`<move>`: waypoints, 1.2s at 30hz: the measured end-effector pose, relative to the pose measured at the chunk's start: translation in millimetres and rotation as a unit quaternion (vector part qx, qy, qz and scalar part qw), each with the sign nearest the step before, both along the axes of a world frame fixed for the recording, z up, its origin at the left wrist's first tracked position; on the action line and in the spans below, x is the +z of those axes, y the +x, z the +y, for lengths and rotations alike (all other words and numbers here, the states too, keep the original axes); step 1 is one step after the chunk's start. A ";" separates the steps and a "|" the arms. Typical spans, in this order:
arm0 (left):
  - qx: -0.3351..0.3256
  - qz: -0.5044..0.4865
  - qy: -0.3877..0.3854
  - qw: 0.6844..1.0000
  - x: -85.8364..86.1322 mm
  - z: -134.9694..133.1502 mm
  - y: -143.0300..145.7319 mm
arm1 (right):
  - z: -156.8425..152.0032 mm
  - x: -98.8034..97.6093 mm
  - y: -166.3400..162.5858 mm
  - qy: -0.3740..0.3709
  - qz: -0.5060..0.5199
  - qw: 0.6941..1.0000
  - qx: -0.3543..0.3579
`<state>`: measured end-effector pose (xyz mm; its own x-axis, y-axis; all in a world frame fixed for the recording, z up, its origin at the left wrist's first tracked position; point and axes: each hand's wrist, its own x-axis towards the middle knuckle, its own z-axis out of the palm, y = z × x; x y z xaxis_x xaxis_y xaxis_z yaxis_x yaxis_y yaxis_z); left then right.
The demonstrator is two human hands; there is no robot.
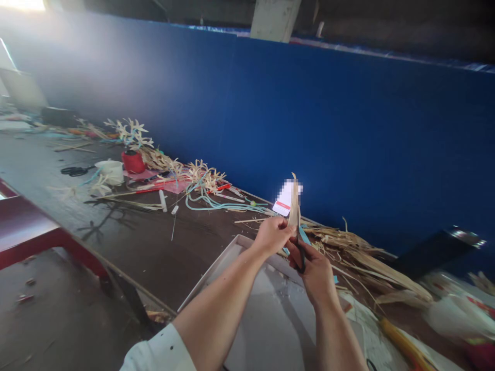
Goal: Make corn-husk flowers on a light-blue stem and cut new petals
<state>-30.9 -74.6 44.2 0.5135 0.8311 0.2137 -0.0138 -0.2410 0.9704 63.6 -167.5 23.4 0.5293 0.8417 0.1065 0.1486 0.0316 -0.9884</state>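
Note:
My left hand [273, 234] pinches the lower part of a pale dried husk strip [294, 208], which stands upright above the fingers. Close against it on the right, my right hand [317, 275] is closed around dark-handled scissors [301, 260]. Their blades point up along the strip; whether they touch it I cannot tell. Both hands are over the far edge of a shallow whitish tray [211, 275]. Behind the strip, a phone [282, 207] with a lit, partly blurred screen leans near the wall.
A heap of dried husks [359, 252] lies right of my hands. Leftward along the blue wall [348, 129] are husk flowers [204, 175], light-blue cords [212, 207], a red thread spool [133, 162], a white cup [111, 172] and black scissors [75, 170]. A red-edged stool [50, 234] stands left.

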 end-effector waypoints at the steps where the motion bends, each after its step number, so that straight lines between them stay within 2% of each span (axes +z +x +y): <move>1: -0.003 -0.003 -0.006 1.000 -0.3 0.4 0.3 | -0.2 -0.3 0.4 0.000 -0.001 1.000 0.001; 13: -0.056 -0.057 -0.117 0.990 5.5 0.2 -0.9 | -2.8 -0.7 -0.5 -0.007 -0.002 1.000 -0.003; 32: -0.053 -0.034 -0.103 0.993 9.5 -2.6 -3.6 | -1.6 -3.8 3.1 0.002 0.035 0.999 -0.001; 36: -0.059 -0.041 -0.096 0.993 7.3 -1.7 -2.2 | -1.3 -4.7 4.4 0.002 0.012 1.000 -0.007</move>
